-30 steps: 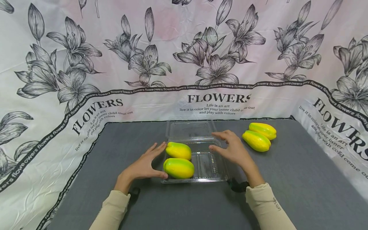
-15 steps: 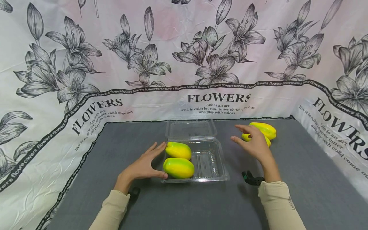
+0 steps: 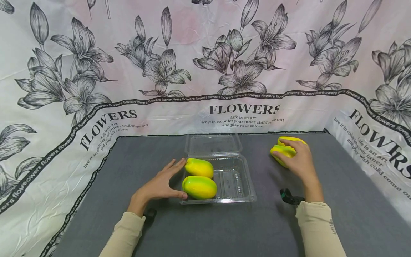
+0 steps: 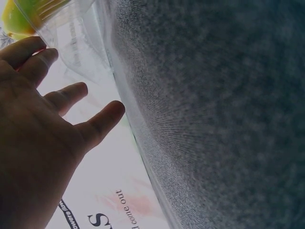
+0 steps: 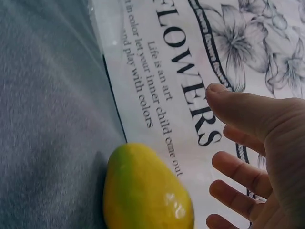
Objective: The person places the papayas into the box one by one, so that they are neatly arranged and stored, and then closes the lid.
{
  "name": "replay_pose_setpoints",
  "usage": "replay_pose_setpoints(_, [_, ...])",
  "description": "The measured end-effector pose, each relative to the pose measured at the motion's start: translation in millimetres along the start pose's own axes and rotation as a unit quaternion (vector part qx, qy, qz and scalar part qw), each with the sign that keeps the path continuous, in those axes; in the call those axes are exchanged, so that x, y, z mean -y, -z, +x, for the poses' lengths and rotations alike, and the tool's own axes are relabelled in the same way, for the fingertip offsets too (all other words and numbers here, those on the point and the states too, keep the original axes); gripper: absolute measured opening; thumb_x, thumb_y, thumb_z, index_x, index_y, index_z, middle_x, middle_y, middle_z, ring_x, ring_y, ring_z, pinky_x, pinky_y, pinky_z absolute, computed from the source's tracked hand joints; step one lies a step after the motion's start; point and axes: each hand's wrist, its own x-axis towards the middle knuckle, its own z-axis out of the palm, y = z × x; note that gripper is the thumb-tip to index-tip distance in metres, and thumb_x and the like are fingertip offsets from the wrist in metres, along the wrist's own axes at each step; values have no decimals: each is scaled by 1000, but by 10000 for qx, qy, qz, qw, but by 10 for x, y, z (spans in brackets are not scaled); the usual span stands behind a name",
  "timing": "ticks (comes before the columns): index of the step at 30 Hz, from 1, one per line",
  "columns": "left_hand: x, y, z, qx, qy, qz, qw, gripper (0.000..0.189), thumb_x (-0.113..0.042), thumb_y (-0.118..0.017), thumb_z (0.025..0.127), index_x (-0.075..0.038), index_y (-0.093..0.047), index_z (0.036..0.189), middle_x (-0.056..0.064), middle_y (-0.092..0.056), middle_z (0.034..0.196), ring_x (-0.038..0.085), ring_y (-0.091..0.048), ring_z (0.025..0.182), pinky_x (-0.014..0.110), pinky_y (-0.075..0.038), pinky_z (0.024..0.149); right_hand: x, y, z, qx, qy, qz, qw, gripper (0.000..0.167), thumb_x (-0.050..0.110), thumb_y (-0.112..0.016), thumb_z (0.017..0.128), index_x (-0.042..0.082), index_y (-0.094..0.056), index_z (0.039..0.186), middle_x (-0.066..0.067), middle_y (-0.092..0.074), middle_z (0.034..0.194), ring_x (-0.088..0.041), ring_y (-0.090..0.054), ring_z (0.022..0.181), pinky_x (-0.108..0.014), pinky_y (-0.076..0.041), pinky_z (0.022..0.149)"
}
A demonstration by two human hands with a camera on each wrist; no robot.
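Note:
Two yellow-green mangoes, a front one and a back one, lie side by side in the left part of a clear plastic clamshell box. My left hand spreads its fingers along the box's left side, thumb by the front corner. Over at the right, my right hand is above a near mango and covers part of it. Behind that one lies a far mango, partly hidden by the fingers. In the right wrist view, thumb and fingers stand apart beside a mango.
The box's clear lid is folded back toward the rear edge of the grey table. A white floral cloth hangs around the table's back and sides. A black wrist strap shows by the right sleeve.
My right hand has moved right, from above the box to the two mangoes at the right. The left hand and the mangoes in the box have stayed in place.

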Motion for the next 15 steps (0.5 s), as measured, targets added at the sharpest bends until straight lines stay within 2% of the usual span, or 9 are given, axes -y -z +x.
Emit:
replay_pose_setpoints(9, [-9, 4, -4, 21, 29, -12, 10000, 118, -59, -86, 73, -31, -17, 165, -7, -12, 173, 35, 0, 161, 81, -17, 113, -100, 33, -42, 356, -899, -487, 9941, 56, 26, -75, 93, -2, -59, 139, -35, -48, 144, -54, -38, 123, -66, -31, 97])
replay_pose_setpoints(15, [-9, 0, -7, 17, 25, -4, 10000, 118, -59, -85, 73, -31, -17, 165, -7, -12, 173, 36, 0, 161, 81, -18, 113, -166, 14, -57, 426, -1002, -545, 9926, 56, 26, -74, 93, -4, -59, 138, -37, -50, 142, -54, -40, 120, -64, -33, 95])
